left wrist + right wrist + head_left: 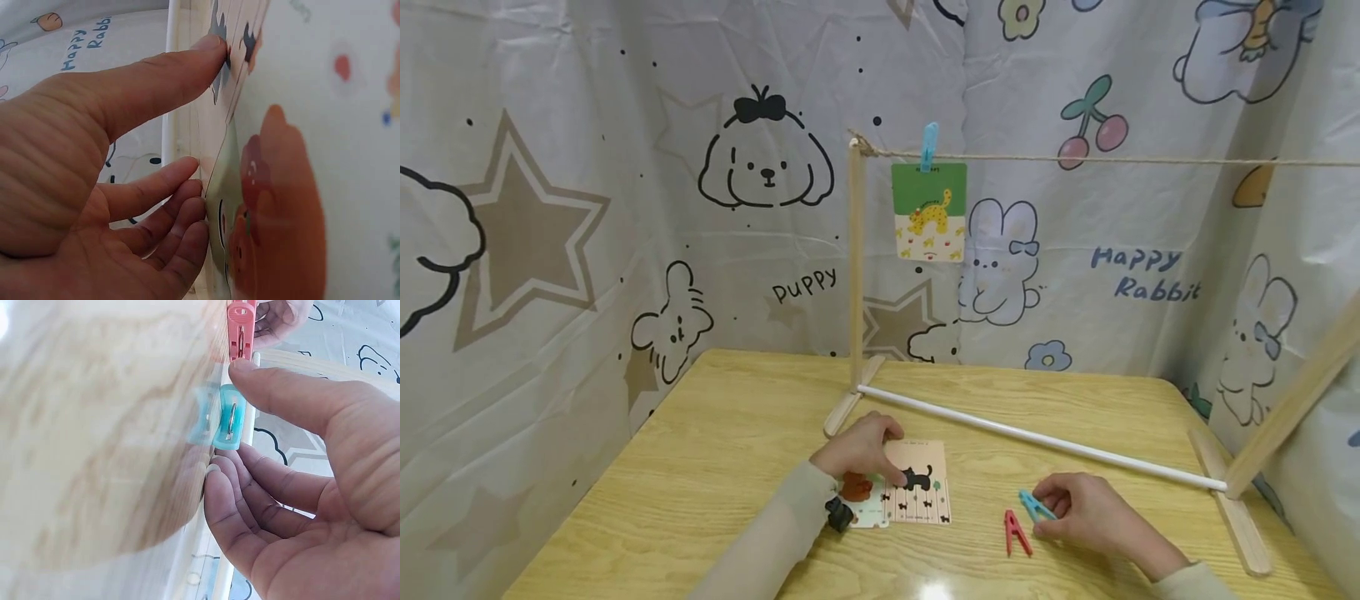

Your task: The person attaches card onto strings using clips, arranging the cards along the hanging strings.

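My left hand point(865, 450) is over two picture cards on the table. Its thumb touches the peach card with a black cat point(919, 496), while the other fingertips lie at the card's far edge, apart from the thumb. A pale green card with a brown animal point(871, 517) lies partly under this hand. My right hand point(1086, 512) is beside a light blue clothespin point(230, 419) lying on the table. The clothespin sits between the thumb and the other fingertips, with no firm pinch visible. Just left of it lies a red clothespin point(1015, 533).
A wooden stand point(856, 275) with a white bottom rod point(1037, 435) carries a stretched string point(1022, 157). A green-and-cream card point(929, 212) hangs there from a blue clothespin point(929, 146). A printed curtain point(767, 275) surrounds the wooden table point(700, 467).
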### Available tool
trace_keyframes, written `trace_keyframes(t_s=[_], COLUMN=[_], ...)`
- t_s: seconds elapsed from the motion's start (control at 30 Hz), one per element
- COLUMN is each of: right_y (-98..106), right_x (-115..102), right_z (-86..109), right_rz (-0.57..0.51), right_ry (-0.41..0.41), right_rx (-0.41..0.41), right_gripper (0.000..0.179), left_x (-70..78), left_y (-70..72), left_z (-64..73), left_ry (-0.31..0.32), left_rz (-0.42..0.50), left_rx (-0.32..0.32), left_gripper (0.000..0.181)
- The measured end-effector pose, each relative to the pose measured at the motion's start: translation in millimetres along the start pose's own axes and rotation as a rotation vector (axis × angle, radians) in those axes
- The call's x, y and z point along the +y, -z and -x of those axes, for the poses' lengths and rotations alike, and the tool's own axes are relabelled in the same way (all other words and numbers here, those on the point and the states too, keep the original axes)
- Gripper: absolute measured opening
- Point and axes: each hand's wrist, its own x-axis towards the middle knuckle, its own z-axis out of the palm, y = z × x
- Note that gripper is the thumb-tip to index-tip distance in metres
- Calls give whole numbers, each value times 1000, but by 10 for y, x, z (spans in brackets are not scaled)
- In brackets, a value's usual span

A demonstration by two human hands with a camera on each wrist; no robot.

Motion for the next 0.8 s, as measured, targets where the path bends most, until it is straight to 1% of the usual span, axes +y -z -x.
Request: trace_keyframes(t_s=[0.13,0.3,0.57,0.8], right_y=[-12,-20,-19,-12], right_x=[7,21,20,17], right_z=[2,11,21,14], right_rz=[-4,7,3,-2], right_ry=[-11,8,11,-1], right_rx=[-4,9,13,17], right_gripper=[41,38,34,33], left_x=[-2,7,22,26], left_y=[-20,-31,-42,-43], left_z=[-4,-16,-31,-35], left_ry=[-12,-23,-2,15], left_rz=[-18,-60,-139,-156], left_rx=[3,15,26,37], left_gripper=[68,67,66,66])
